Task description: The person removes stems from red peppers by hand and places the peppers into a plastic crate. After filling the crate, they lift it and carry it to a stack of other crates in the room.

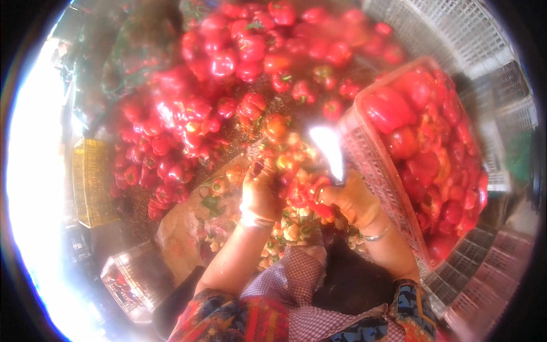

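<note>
My left hand (260, 190), in an orange-tan glove, is low over the heap of cut pepper cores; its fingers curl beside red pepper pieces, but whether it grips one is unclear. My right hand (352, 199), gloved alike, holds a knife (331, 154) whose blade shines white and points up and away from me. Red pepper pieces (299, 192) lie between my two hands, touching the right fingers. Pale and green pepper cores (292, 231) lie below, before my checked apron. Right of my hands, a pink plastic crate (372, 171) full of red peppers (431, 162) stands tilted.
Whole red bell peppers (166, 141) cover much of the floor ahead and to the left. A yellow crate (92, 184) and a whitish crate (136, 282) stand at the left. Stacked crates (461, 30) line the right. Green netting (136, 47) lies at the upper left.
</note>
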